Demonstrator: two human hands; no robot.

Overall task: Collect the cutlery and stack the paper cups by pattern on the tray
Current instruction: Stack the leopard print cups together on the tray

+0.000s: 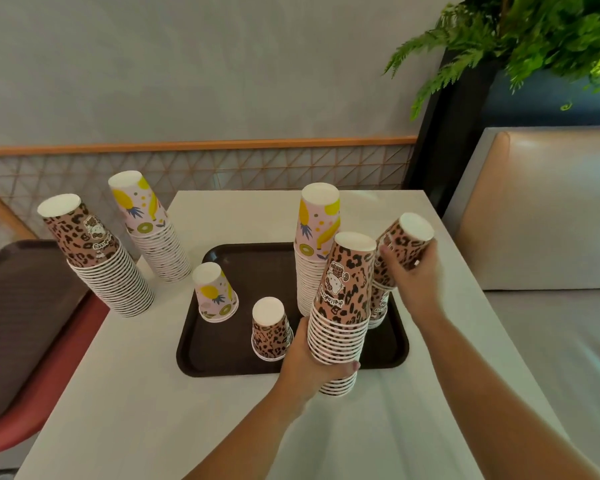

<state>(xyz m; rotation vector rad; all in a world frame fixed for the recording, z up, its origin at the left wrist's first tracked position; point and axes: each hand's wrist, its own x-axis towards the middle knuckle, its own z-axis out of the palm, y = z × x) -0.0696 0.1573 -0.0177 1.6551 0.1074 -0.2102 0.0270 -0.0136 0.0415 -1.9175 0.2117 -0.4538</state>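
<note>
My left hand (309, 362) grips a tall stack of leopard-print cups (343, 306) near its lower end, lifted above the near right edge of the dark tray (219, 362). My right hand (416, 278) holds a tilted leopard-print cup (404, 244) over a short leopard stack (378, 306) at the tray's right side. On the tray also stand a tall fruit-print stack (314, 251), a short fruit-print stack (215, 292) and a short leopard stack (271, 329). No cutlery is visible.
On the white table (146, 393), left of the tray, stand a tall leopard stack (97, 258) and a tall fruit-print stack (153, 230). A second tray (18, 299) lies on a red chair at left. A padded bench (541, 209) and a plant (534, 39) are at right.
</note>
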